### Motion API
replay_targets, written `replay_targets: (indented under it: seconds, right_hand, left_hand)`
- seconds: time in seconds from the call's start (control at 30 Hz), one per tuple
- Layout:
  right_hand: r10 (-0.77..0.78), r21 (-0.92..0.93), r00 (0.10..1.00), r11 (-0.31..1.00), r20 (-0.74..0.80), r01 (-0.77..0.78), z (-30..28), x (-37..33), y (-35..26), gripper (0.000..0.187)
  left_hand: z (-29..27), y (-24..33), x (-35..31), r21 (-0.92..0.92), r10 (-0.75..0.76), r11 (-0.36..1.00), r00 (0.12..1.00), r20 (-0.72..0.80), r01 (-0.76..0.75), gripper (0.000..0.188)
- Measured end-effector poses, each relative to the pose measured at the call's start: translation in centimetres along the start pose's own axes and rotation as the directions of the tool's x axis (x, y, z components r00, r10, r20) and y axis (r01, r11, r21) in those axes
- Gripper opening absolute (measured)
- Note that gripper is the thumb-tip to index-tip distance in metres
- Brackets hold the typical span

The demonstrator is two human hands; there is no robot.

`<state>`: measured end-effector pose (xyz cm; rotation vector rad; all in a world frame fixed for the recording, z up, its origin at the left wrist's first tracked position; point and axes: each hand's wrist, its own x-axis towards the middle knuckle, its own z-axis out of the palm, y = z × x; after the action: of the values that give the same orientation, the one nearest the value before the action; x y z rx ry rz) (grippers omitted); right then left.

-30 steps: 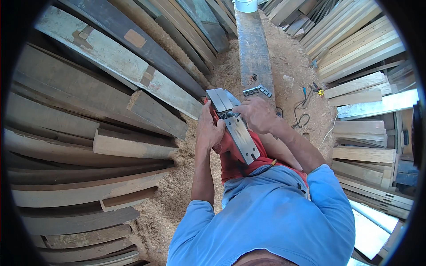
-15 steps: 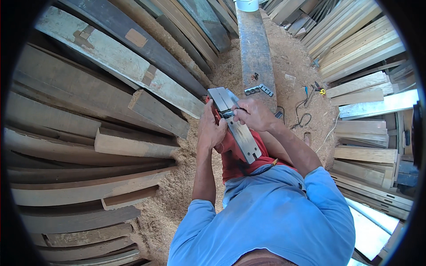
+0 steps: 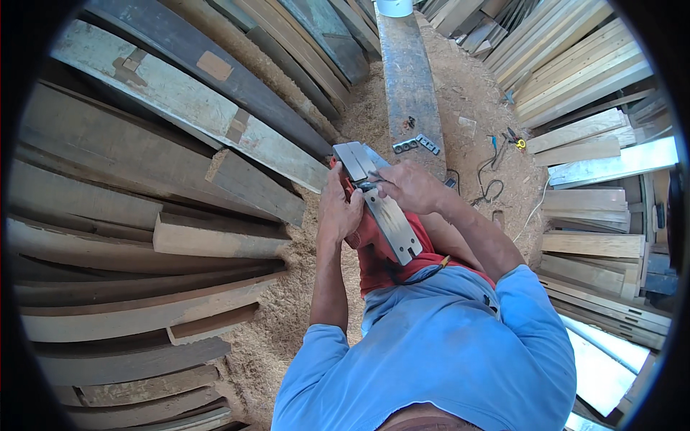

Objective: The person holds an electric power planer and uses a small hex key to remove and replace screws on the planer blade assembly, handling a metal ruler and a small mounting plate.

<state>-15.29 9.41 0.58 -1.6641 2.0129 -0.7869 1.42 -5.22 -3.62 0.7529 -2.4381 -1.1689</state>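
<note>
An electric hand planer (image 3: 392, 224) with a red body lies sole-up over my lap, its two grey metal plates facing me. My left hand (image 3: 336, 210) is wrapped round its red side, the thumb beside the gap between the plates. At that gap, over the dark cutter drum (image 3: 366, 185), the fingers of my right hand (image 3: 415, 188) are pinched together. Whatever they hold is too small and too hidden to name. Just beyond the planer, two grey metal pieces with holes (image 3: 417, 144) lie on a worn plank (image 3: 408, 72), near some small dark parts (image 3: 410, 122).
Stacked boards (image 3: 100, 208) crowd the left side, with more lumber (image 3: 582, 68) at the right. A white bucket (image 3: 394, 7) stands at the plank's far end. A dark cord (image 3: 491, 190) and yellow-handled scissors or pliers (image 3: 520, 143) lie on the sawdust-covered floor (image 3: 262, 337).
My right hand has shifted slightly at the cutter gap, its fingers now covering more of it. The left hand keeps its hold on the planer. The whole view has shifted slightly.
</note>
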Motion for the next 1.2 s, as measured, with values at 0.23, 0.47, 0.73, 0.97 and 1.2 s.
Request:
replay_targets:
  seconds: [0.23, 0.47, 0.73, 0.97, 1.2]
  right_hand:
    - [-0.391, -0.478, 0.919, 0.797, 0.057, 0.369, -1.1, 0.0, -1.6, 0.021]
    - [0.107, -0.101, 0.968, 0.986, -0.226, -0.133, 1.4, -1.1, 5.5, 0.024]
    - [0.512, -0.310, 0.850, 0.794, -0.125, -0.524, 10.1, -4.9, 15.8, 0.030]
    - [0.362, 0.774, 0.892, 0.633, -0.270, -0.022, -3.8, -4.3, 3.3, 0.063]
    - [-0.522, 0.776, 0.662, 0.001, -0.538, 0.631, -12.0, -9.2, -14.5, 0.095]
  left_hand:
    - [0.3, -0.6, 0.4, -0.055, 0.016, 0.998, 1.000, -0.003, -0.016, 0.070]
    - [-0.5, -0.2, -0.2, -0.084, -0.033, 0.996, 0.999, -0.030, 0.030, 0.070]
    - [0.1, 0.8, 0.4, -0.032, -0.009, 0.999, 1.000, -0.017, 0.008, 0.071]
    - [0.3, -0.3, 0.1, -0.106, -0.003, 0.994, 1.000, -0.017, 0.002, 0.068]
    - [2.0, -0.3, 1.2, -0.184, 0.047, 0.982, 0.999, 0.002, -0.046, 0.064]
